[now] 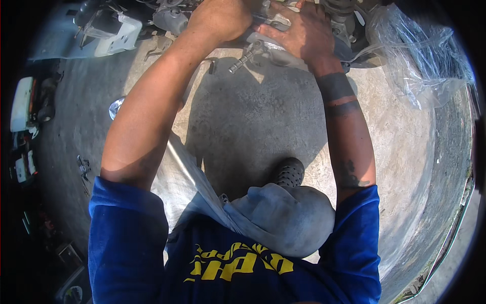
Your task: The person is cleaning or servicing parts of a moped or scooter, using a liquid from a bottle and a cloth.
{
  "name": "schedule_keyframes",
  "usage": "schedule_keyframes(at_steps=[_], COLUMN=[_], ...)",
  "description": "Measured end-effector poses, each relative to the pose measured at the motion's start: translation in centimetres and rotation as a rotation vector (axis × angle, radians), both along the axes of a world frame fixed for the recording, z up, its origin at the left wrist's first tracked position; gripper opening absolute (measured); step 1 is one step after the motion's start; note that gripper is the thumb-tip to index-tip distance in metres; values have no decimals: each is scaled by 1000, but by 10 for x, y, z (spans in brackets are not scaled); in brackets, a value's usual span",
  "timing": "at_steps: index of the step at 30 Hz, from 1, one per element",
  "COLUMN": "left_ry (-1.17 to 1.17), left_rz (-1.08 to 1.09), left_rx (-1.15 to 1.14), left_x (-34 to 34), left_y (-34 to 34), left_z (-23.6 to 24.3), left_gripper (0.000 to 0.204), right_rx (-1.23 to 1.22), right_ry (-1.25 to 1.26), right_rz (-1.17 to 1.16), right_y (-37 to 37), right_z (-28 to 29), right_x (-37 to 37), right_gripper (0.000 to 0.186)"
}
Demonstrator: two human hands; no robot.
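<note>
A mechanical assembly of grey metal parts (172,20) runs along the top of the view. My left hand (221,20) is closed in a fist against it, and whatever sits inside the fingers is hidden. Just to the right, my right hand (308,33) lies over the assembly, thumb and forefinger spread either side of a shiny metal piece (280,23). Below and between the hands, a bolt-like metal fitting (245,57) sticks out down and to the left. The fingertips of both hands are partly cut off or hidden.
Clear plastic wrapping (417,55) hangs at the upper right. A pale panel (119,36) is at the upper left. Small metal pieces (83,167) lie on the concrete floor (243,111). My bent knee (283,218) and dark shoe (290,172) are below. Dim clutter lines the left edge.
</note>
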State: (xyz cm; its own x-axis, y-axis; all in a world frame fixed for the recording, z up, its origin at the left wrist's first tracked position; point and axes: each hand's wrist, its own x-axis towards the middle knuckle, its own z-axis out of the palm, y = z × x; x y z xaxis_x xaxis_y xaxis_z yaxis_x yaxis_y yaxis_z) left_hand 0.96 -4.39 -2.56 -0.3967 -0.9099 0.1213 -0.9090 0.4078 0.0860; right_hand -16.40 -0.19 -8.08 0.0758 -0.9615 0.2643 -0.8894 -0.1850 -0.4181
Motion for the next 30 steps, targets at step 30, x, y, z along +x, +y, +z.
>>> schedule_keyframes(at_steps=[30], left_ry=[-65], left_rz=[-168], left_rx=[84], left_x=[94], left_y=[-70], left_z=[37], left_gripper=[33], right_rx=[159], right_ry=[28], right_rz=[-125], right_y=[0], right_z=[14], right_x=[7], right_gripper=[104])
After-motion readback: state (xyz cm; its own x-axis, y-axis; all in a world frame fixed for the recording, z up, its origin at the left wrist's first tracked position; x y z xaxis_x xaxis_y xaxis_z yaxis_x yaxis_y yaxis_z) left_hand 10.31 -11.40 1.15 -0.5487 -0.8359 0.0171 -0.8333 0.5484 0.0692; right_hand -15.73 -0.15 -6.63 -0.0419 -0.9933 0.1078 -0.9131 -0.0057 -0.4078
